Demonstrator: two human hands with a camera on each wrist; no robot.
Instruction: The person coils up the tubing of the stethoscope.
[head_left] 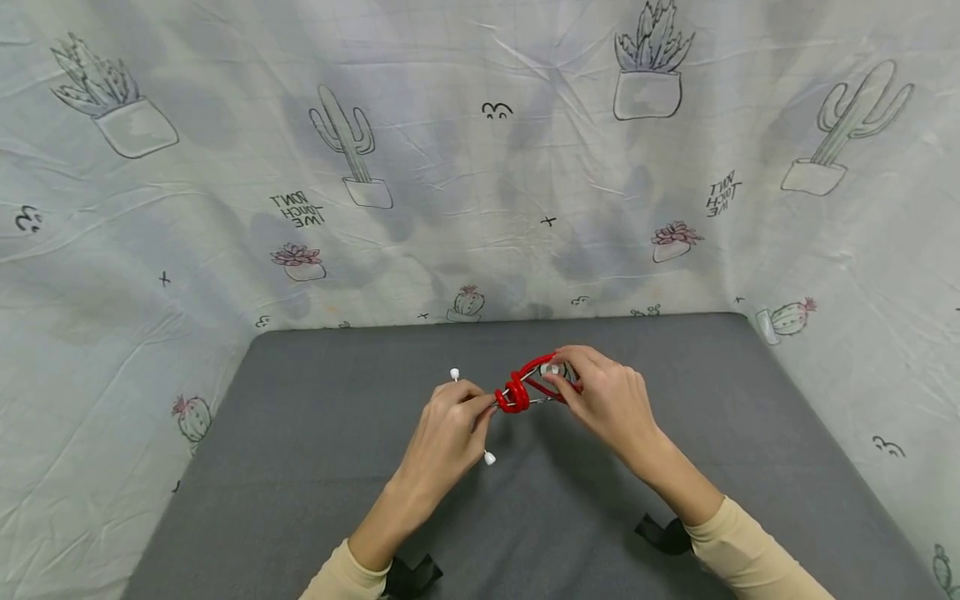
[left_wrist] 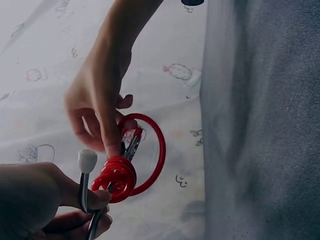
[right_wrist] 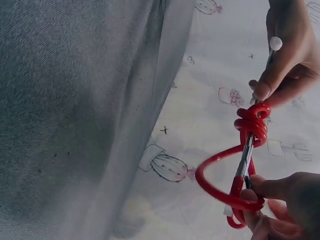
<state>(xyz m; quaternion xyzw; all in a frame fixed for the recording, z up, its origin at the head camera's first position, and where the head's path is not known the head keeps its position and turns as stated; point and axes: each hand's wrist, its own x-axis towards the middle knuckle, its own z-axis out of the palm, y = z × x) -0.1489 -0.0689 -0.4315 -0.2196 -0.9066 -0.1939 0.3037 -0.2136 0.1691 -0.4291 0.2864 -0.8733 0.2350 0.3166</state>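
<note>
Between the two hands, above the grey surface, is a metal wire piece [right_wrist: 245, 156] with a red cord [head_left: 516, 394] coiled several times around its middle. My left hand [head_left: 450, 423] pinches the metal at the coil's left side between thumb and fingers. White knobs, an upper one [head_left: 454, 374] and a lower one [head_left: 490, 458], stick out on either side of that hand. At the other end, my right hand [head_left: 611, 402] pinches the metal piece and cord with thumb and fingertips. A loose red loop [right_wrist: 201, 177] bows out from there. The fingers partly hide the metal ends.
Grey cloth [head_left: 322, 467] covers the table beneath both hands. A pale fabric sheet [head_left: 450, 167] printed with cacti rises behind and at both sides. Black straps hang at the left wrist [head_left: 412, 577] and the right wrist [head_left: 663, 533].
</note>
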